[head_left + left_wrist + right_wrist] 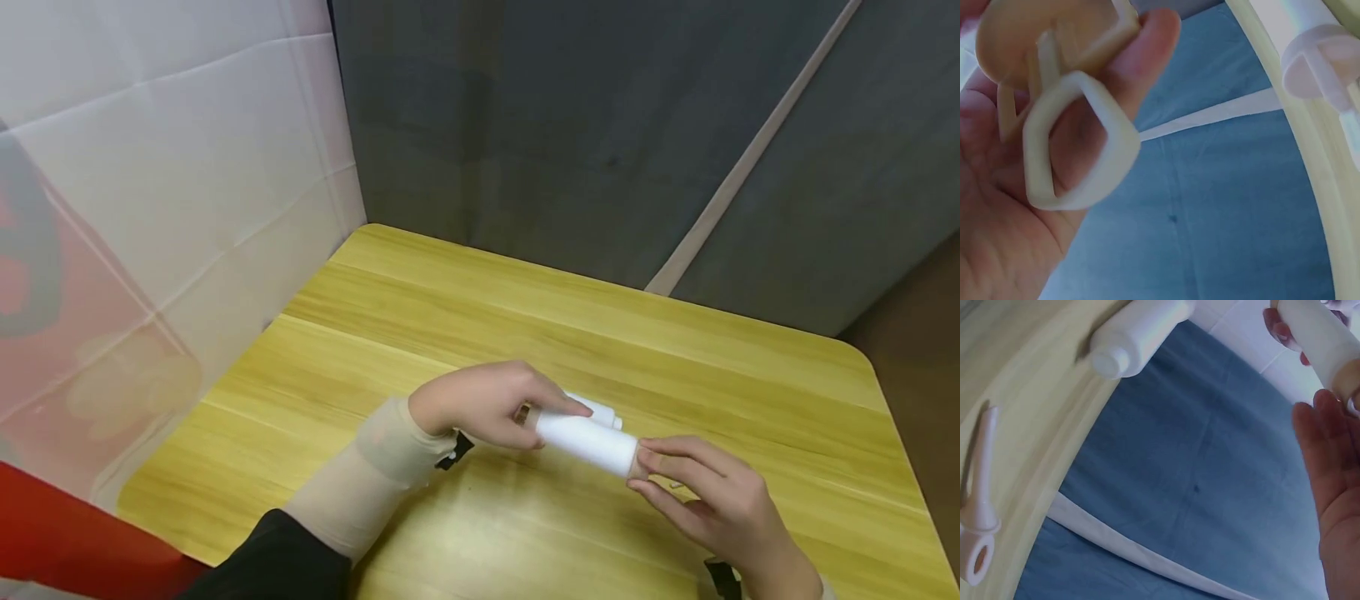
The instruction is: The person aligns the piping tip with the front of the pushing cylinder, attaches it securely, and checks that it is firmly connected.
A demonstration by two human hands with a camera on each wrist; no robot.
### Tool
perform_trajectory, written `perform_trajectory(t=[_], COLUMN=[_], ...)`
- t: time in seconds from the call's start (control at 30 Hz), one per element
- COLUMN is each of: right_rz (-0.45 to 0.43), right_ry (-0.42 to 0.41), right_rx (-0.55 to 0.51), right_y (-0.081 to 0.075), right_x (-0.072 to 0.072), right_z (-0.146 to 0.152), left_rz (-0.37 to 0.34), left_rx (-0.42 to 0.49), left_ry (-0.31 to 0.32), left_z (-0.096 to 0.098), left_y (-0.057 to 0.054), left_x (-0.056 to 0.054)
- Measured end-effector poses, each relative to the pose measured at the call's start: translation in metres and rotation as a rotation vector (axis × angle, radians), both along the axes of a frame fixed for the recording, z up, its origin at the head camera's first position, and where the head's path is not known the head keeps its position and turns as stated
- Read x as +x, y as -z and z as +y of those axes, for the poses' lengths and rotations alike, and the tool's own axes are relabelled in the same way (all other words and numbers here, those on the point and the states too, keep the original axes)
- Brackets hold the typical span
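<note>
Both hands hold a white tube [588,442] with beige ends, tilted down to the right in the head view. My left hand [498,404] grips its left end, thumb below and fingers over the top. In the left wrist view that end shows a beige disc [1013,47] with an off-white ring handle [1035,159] in front of the palm. My right hand [712,492] pinches the right end between thumb and fingers. Just behind lies a second white tube [1147,331], narrowing at one end, partly hidden by the held one in the head view.
A slender white piece with a ring at one end [982,512] lies on the wooden table [465,533]. Grey cloth [600,150] hangs behind the table's far edge, and a pale printed sheet [210,167] borders its left side.
</note>
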State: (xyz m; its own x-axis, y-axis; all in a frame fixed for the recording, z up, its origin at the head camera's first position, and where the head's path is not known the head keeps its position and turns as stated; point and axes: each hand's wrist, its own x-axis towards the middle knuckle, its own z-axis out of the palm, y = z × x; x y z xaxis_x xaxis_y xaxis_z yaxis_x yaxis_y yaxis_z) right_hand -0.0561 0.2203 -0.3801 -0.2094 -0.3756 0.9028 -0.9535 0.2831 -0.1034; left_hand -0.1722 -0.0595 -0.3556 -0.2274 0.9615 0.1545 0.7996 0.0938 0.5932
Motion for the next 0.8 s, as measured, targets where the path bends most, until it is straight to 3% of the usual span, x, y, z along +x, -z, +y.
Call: perform_trajectory(t=[0.13,0.37,0.6,0.8], right_rz=[-0.091,-0.226,-0.471,-0.739], right_ry=[0.002,0.097,0.217,0.269], right_rx=[-0.011,-0.033,-0.074,-0.101], right_y=[0.007,0.015,0.026,0.018], right_x=[-0.001,0.002,0.008,0.015], right_z=[0.008,0.018,0.026,0.024], left_rz=[0.08,0.207,0.284,0.32], left_rx=[0.004,0.055,0.089,0.084], left_ry=[-0.036,-0.07,-0.116,-0.144], left_z=[0.003,0.006,0.008,0.009], left_y=[-0.002,-0.005,-0.007,-0.005], left_x=[0.005,0.012,0.018,0.021])
